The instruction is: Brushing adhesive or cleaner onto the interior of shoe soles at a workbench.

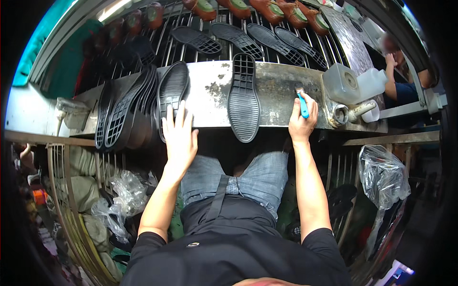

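Observation:
My left hand (180, 138) lies with its fingers stretched out over the near end of a black shoe sole (173, 81); whether it presses on it I cannot tell. In my right hand (302, 125) is a small brush (304, 106) with a blue handle, its bristle end against the stained right part of the metal-topped bench (279, 102). Between the two hands another black sole (244, 102) lies with its grid heel away from me and its ribbed front jutting past the bench edge. A row of stacked soles (129, 109) stands left of my left hand.
Beyond the bench, several soles (234, 38) rest on a metal bar rack (167, 47), with brown shoes (269, 10) behind them. Plastic containers (341, 83) and a round metal can (339, 114) stand at right. Plastic bags (384, 174) hang below. Another person's arm (391, 76) shows at far right.

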Demonstrator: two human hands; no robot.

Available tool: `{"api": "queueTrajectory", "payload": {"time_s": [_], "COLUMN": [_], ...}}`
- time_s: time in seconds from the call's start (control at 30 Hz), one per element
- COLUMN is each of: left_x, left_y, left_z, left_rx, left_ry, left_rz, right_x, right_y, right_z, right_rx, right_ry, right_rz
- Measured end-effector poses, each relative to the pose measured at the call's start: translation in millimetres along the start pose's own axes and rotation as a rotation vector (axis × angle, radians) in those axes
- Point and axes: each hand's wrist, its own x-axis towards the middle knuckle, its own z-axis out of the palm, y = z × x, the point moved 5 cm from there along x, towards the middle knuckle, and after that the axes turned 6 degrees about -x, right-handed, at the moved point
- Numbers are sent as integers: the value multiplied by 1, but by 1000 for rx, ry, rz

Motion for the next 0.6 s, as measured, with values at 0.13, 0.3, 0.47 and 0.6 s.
{"api": "queueTrajectory", "payload": {"time_s": [0.13,0.3,0.47,0.6], "left_x": [-6,-6,-23,-51], "left_y": [-27,-30,-33,-30], "left_z": [-10,-44,-34,9], "left_rx": [-351,-780,-1497,-2130], "left_ry": [176,138,246,339], "left_rz": [52,-42,-182,-579], "right_x": [-3,-51,-64,-73], "right_y": [-15,-76,-131,-146], "right_z": [-2,-16,-7,3], "right_rx": [52,196,228,70], "right_ry": [-39,-141,-251,-326], "right_rz": [-36,18,-20,-64]}}
